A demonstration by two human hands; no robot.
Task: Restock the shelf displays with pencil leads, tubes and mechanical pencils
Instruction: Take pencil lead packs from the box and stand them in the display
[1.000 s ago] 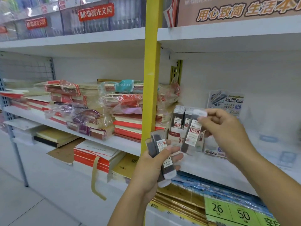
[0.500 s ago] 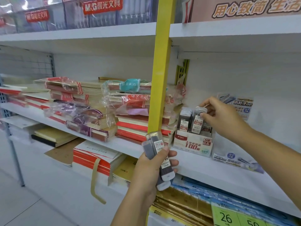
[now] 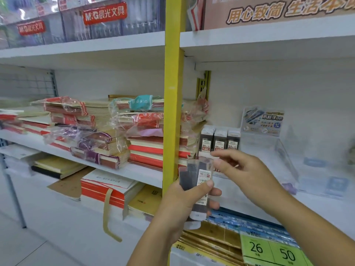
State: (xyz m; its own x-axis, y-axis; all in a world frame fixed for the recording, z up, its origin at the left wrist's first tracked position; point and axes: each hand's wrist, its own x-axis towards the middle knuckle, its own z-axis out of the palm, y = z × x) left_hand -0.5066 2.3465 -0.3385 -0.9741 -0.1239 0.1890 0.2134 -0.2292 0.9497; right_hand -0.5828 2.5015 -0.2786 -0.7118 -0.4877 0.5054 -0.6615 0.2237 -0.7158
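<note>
My left hand (image 3: 184, 200) grips a small bunch of dark pencil lead tubes (image 3: 196, 179) with white labels, held upright in front of the yellow shelf post. My right hand (image 3: 244, 169) hovers just right of the bunch, fingers spread, thumb and forefinger close to the top of one tube; it holds nothing that I can see. Behind the hands, a display box (image 3: 220, 140) on the white shelf holds three rows of the same lead tubes standing upright. A clear plastic display stand (image 3: 288, 156) with a printed backing card sits to the box's right.
A yellow upright post (image 3: 172, 93) divides the shelving. Stacks of wrapped notebooks (image 3: 107, 131) fill the shelf to the left. Below lie more notebook stacks (image 3: 107, 189), gold and blue packs (image 3: 240, 223) and green price tags (image 3: 269, 250). The upper shelf carries red-labelled pen displays (image 3: 104, 13).
My right hand left a tube in the display box, drew back from the shelf and came down beside the bunch in my left hand. The left hand lifted the bunch slightly.
</note>
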